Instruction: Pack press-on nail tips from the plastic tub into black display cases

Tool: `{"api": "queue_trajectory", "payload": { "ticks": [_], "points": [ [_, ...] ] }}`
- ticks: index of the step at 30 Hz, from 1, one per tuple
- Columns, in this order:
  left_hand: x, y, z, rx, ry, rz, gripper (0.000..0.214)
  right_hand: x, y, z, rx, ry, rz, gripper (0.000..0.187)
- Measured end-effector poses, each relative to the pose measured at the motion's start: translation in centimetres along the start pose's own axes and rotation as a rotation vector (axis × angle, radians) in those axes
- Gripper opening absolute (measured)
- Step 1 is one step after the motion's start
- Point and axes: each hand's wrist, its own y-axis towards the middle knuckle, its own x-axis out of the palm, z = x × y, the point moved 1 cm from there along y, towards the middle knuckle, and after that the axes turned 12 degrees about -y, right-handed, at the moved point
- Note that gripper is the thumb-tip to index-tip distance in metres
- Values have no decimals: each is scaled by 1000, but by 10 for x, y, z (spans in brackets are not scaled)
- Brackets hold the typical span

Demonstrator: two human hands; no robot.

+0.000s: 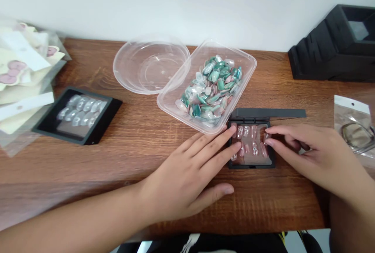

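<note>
A small black frame box with pink press-on nails inside lies open on the wooden table, its lid standing behind it. My left hand lies flat, fingers stretched out, fingertips touching the box's left edge. My right hand reaches from the right, index and middle fingers extended onto the box's right edge, the other fingers curled. A clear rectangular tub full of green, white and pink nails sits just behind the box.
A clear round lid lies behind the tub. A second black frame box with pale nails sits at left, beside stacked packaged cards. A black stepped stand is far right; a clear bag lies at right.
</note>
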Motion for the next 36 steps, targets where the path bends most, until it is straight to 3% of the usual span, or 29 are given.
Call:
{"api": "queue_trajectory", "payload": {
  "ticks": [12, 21, 36],
  "points": [
    [-1, 2, 0, 14, 9, 0, 57, 0, 0, 3, 32, 19, -11, 30],
    [-1, -1, -2, -70, -23, 47, 54, 0, 1, 0, 52, -27, 69, 19],
    [0, 0, -2, -59, -4, 38, 53, 4, 0, 2, 15, 50, -32, 26]
  ]
}}
